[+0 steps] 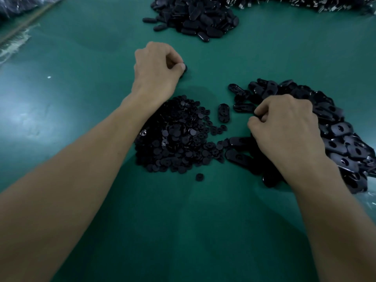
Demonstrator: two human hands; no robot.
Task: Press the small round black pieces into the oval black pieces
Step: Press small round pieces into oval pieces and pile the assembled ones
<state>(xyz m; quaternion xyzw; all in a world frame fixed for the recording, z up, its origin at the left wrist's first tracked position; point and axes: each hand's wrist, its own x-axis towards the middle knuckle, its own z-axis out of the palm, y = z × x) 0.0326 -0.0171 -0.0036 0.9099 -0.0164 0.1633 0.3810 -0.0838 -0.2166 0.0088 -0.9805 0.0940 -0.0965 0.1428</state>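
A heap of small round black pieces point(175, 139) lies in the middle of the green table point(85, 82). To its right spreads a heap of oval black pieces point(341, 135) with holes. My left hand point(156, 70) is beyond the round heap, fingers pinched on a black piece point(184, 70) that is mostly hidden under the thumb. My right hand point(284, 127) rests on the left edge of the oval heap, fingers curled on a black piece whose shape is hidden. One oval piece point(223, 112) lies alone between the heaps.
A second pile of black oval pieces point(195, 17) sits at the far edge, with a pile of small metal parts point(305, 3) at the far right. Clear plastic wrap point(12, 43) lies at the far left. A single round piece point(199, 177) lies near me.
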